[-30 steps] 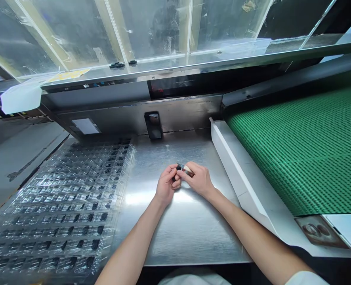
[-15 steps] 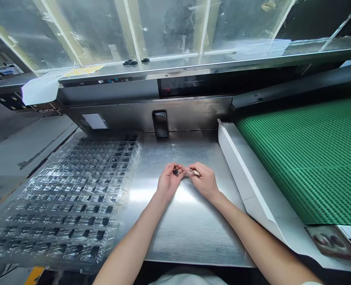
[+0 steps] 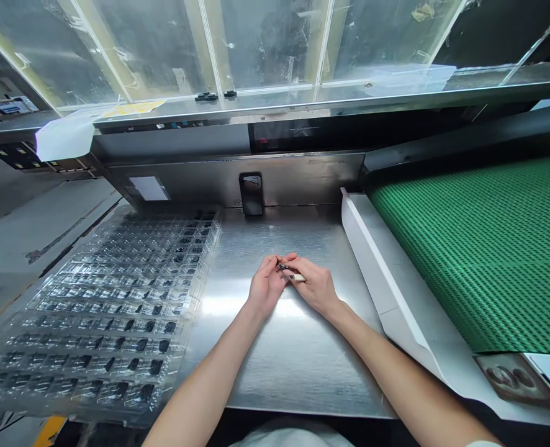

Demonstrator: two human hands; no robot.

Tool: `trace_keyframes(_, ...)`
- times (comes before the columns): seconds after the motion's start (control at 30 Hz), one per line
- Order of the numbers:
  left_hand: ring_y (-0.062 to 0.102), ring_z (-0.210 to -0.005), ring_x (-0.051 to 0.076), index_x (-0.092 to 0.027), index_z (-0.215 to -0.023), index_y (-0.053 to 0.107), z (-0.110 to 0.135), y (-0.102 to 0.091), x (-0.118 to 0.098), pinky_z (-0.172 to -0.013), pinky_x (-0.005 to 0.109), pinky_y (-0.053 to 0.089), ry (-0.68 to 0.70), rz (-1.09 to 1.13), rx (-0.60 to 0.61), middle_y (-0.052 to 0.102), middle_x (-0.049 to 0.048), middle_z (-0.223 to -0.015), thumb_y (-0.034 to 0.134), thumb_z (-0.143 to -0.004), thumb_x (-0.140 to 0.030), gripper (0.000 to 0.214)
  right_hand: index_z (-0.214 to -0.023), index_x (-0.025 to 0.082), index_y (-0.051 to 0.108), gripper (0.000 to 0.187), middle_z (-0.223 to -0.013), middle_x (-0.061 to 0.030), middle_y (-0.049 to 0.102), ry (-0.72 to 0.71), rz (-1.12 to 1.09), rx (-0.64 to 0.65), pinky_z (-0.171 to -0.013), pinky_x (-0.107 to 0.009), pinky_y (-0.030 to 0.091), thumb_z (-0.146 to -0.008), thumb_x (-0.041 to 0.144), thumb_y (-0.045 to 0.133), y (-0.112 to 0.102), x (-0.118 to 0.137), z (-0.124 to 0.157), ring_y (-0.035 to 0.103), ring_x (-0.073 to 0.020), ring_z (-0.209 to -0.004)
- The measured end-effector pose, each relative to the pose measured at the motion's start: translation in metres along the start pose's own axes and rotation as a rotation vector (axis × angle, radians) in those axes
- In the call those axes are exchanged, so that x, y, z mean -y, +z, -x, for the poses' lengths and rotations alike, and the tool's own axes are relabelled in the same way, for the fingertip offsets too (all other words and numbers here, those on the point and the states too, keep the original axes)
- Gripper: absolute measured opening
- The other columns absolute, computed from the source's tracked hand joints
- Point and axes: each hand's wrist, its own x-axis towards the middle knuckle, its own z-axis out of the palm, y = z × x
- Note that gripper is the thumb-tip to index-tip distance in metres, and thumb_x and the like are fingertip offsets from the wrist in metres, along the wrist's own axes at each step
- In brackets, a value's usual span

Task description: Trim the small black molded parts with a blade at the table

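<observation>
Both hands meet over the middle of a steel worktop [image 3: 284, 354]. My left hand [image 3: 266, 287] is curled, its fingertips pinching a small dark part [image 3: 282, 267] that is mostly hidden. My right hand [image 3: 316, 285] is closed on a thin light-handled tool [image 3: 296, 277], whose tip touches the small part between the two hands. A clear plastic blister tray [image 3: 117, 310] with several rows of small dark parts lies on the left, a hand's width from my left hand.
A green mesh conveyor belt [image 3: 484, 248] runs along the right behind a white side rail [image 3: 387, 279]. A dark slot [image 3: 251, 194] sits in the steel back wall. Clear guard panels [image 3: 265, 43] stand above. A grey floor [image 3: 28, 236] shows at far left.
The hands have closed together again after parting slightly; the tool tip now touches the small part. The view has shifted a little left since a second ago.
</observation>
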Motion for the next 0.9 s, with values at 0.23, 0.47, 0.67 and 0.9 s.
trace_keyframes(0.23, 0.065, -0.072, 0.018, -0.013, -0.090, 0.065, -0.0011, -0.0009, 0.0001, -0.064, 0.028, 0.055, 0.040, -0.144, -0.047, 0.068, 0.0075, -0.082, 0.075, -0.078, -0.023, 0.018, -0.102, 0.021, 0.073, 0.021, -0.082, -0.0031, 0.065, 0.073, -0.056, -0.051, -0.064, -0.030, 0.042, -0.106, 0.031, 0.055, -0.0062, 0.0044, -0.0030, 0.060, -0.0177, -0.071)
trace_keyframes(0.47, 0.053, -0.058, 0.012, -0.014, -0.085, 0.061, 0.0034, 0.0043, 0.0026, -0.048, 0.022, 0.043, 0.010, -0.262, -0.033, 0.060, 0.0022, -0.070, 0.085, -0.072, -0.040, 0.038, -0.090, 0.021, 0.069, 0.023, -0.078, -0.0009, 0.063, 0.062, -0.078, -0.120, -0.063, -0.028, 0.041, -0.107, 0.033, 0.059, -0.0072, 0.0072, -0.0056, 0.058, -0.0148, -0.069)
trace_keyframes(0.67, 0.047, -0.055, 0.008, -0.014, -0.089, 0.061, 0.0050, 0.0062, 0.0031, -0.045, 0.018, 0.034, 0.017, -0.310, -0.035, 0.064, 0.0032, -0.078, 0.090, -0.070, -0.048, 0.048, -0.088, 0.019, 0.068, 0.028, -0.076, -0.0013, 0.058, -0.037, 0.069, -0.122, -0.061, -0.028, 0.037, -0.109, 0.032, 0.054, -0.0077, 0.0055, -0.0055, 0.053, -0.0136, -0.064)
trace_keyframes(0.9, 0.046, -0.051, 0.007, -0.012, -0.092, 0.069, 0.0066, 0.0064, 0.0031, -0.044, 0.018, 0.033, 0.010, -0.384, -0.041, 0.061, 0.0009, -0.069, 0.090, -0.070, -0.047, 0.047, -0.091, 0.019, 0.071, 0.032, -0.077, -0.0028, 0.058, -0.099, 0.242, -0.056, -0.061, -0.027, 0.036, -0.109, 0.031, 0.048, -0.0092, 0.0053, -0.0042, 0.054, -0.0138, -0.064)
